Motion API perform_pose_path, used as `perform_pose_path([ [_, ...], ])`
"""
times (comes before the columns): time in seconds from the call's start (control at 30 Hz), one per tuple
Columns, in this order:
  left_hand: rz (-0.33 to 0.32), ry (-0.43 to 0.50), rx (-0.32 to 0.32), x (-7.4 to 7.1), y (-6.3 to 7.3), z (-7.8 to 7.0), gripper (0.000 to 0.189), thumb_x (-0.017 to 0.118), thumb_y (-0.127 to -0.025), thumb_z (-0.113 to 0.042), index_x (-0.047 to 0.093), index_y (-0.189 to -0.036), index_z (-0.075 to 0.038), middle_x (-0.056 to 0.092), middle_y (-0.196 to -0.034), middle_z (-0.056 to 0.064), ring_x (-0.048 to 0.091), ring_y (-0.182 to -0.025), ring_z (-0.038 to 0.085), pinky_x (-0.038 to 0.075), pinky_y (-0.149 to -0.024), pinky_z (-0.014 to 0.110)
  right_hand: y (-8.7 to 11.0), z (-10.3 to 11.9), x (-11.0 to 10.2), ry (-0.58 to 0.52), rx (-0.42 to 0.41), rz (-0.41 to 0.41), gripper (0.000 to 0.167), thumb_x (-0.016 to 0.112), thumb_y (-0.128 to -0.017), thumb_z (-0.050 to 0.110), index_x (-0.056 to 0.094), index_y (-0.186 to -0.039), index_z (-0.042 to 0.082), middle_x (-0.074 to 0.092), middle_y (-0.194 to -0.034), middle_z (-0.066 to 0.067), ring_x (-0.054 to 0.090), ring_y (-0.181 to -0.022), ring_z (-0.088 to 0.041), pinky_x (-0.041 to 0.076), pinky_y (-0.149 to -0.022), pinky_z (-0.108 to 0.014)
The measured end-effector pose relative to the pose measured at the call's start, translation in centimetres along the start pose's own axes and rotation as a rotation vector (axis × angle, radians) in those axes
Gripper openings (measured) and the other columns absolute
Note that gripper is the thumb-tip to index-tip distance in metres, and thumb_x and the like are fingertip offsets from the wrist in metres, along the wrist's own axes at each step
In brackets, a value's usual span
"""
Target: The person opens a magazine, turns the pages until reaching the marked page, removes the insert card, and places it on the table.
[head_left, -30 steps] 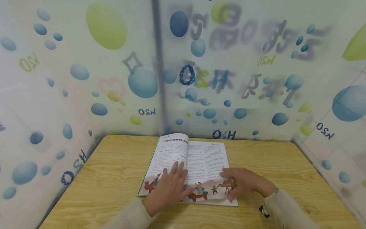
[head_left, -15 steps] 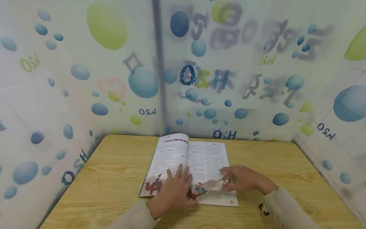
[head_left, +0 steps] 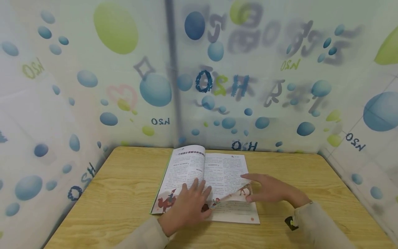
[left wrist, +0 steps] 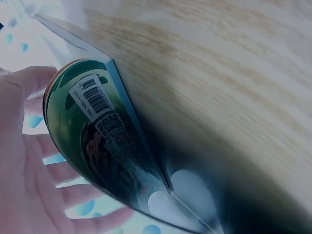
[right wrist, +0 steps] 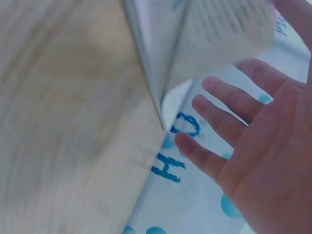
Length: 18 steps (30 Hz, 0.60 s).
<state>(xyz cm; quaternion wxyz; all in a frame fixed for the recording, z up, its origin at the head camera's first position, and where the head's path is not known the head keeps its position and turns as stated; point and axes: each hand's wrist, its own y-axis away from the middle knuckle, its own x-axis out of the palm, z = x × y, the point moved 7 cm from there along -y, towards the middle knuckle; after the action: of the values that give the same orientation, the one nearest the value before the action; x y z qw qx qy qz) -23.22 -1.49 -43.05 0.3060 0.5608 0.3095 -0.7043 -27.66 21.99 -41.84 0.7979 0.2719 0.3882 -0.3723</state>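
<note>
Magazine (head_left: 224,169) open on wood-grained table (head_left: 289,166), spine (head_left: 204,169) and pages' long axis running near-to-far, headings (head_left: 190,153) farthest, left hand (head_left: 188,204) spread across it, right hand (head_left: 270,188) parted loosely around a curling paper leaf (head_left: 244,191).

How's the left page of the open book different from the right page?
The left page has a big, bold title on top; the right page has only smaller writing up there. The left page's bottom outer corner lies down, while the right page's is bent up beside the right hand, showing another page underneath.

Both have small print and camel pictures near the bottom.
</note>
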Motion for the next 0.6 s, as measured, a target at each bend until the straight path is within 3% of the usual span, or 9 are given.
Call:
perform_pose_path([
  [0.1,-0.039,0.036,0.019,-0.5,-0.1,0.1,0.073,0.057,-0.092,-0.058,0.045,-0.150,-0.016,0.048,-0.149,0.011,0.050,-0.132,0.031,0.049,-0.093,0.056,0.4,-0.3,-1.2,-0.035,0.015,-0.042,0.077,0.067,-0.090,0.052,0.043,-0.151,0.011,0.041,-0.152,-0.019,0.038,-0.138,-0.046,0.035,-0.104,-0.067],
  [0.27,-0.203,0.061,0.079,-1.8,0.0,-0.1,0.090,0.065,-0.089,-0.055,0.024,-0.158,-0.016,0.037,-0.157,0.010,0.045,-0.137,0.028,0.047,-0.099,0.053,1.0,0.0,-2.7,-0.040,-0.050,-0.097,0.063,0.063,-0.097,0.037,0.044,-0.150,0.009,0.043,-0.151,-0.020,0.039,-0.137,-0.046,0.036,-0.103,-0.066],
  [0.37,-0.287,0.024,0.115,-2.5,0.1,-0.3,0.098,0.071,-0.087,-0.052,0.016,-0.160,-0.017,0.024,-0.163,0.011,0.035,-0.144,0.028,0.042,-0.106,0.053,1.1,-0.2,-2.8,-0.034,-0.058,-0.113,0.062,0.062,-0.098,0.038,0.044,-0.150,0.009,0.044,-0.151,-0.018,0.040,-0.138,-0.043,0.035,-0.105,-0.064],
  [0.47,-0.322,-0.027,0.154,-3.0,0.1,-0.6,0.100,0.074,-0.086,-0.047,0.013,-0.161,-0.021,0.010,-0.166,0.011,0.021,-0.150,0.027,0.032,-0.113,0.053,1.1,-0.5,-2.5,-0.021,-0.037,-0.114,0.068,0.062,-0.096,0.043,0.044,-0.149,0.006,0.044,-0.151,-0.018,0.040,-0.138,-0.043,0.035,-0.106,-0.063],
  [0.6,-0.337,-0.102,0.219,-3.1,0.3,-1.1,0.087,0.071,-0.089,-0.035,0.021,-0.160,-0.026,0.008,-0.167,0.009,0.011,-0.153,0.026,0.025,-0.117,0.054,1.0,-1.0,-1.8,0.013,0.026,-0.096,0.076,0.064,-0.094,0.048,0.041,-0.150,0.002,0.043,-0.151,-0.021,0.039,-0.138,-0.045,0.034,-0.106,-0.064],
])
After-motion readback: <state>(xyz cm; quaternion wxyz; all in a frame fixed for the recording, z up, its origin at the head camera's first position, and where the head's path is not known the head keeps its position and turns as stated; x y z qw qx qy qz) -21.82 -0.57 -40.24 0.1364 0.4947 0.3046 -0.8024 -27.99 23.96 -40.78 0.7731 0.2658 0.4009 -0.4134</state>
